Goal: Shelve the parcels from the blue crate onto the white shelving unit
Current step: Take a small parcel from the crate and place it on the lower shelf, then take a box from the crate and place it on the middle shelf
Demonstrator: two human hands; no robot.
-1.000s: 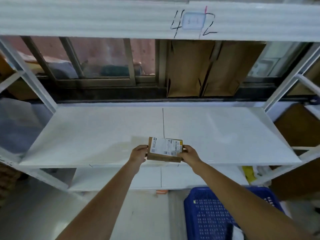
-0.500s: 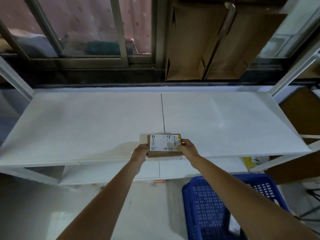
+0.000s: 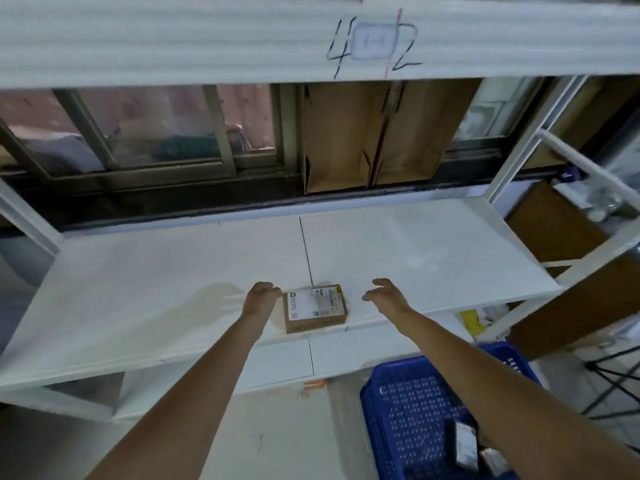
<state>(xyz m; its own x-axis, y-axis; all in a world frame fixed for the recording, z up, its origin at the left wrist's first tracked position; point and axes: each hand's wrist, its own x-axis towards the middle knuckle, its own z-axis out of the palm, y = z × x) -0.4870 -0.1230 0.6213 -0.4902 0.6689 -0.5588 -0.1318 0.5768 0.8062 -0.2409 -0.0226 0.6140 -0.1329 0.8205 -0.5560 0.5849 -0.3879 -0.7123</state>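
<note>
A small brown cardboard parcel point(image 3: 314, 308) with a white label lies flat near the front edge of the white shelf point(image 3: 433, 258). My left hand point(image 3: 260, 299) hovers just left of the parcel, fingers curled, at most brushing its edge. My right hand point(image 3: 384, 295) is off to the parcel's right, fingers spread, holding nothing. The blue crate point(image 3: 412, 410) stands on the floor at lower right, with a few more parcels point(image 3: 465, 445) inside, partly hidden by my right forearm.
An upper shelf beam point(image 3: 207, 39) marked "4 2" runs across the top. Flattened cardboard point(image 3: 367, 133) leans against the window behind the shelf. A lower shelf point(image 3: 284, 365) sits below. White uprights point(image 3: 512, 157) frame the right side; brown boxes stand beyond.
Both hands held the parcel at the shelf's front edge. It now lies flat on the shelf and both hands have let go, the right one moving away to the right.
</note>
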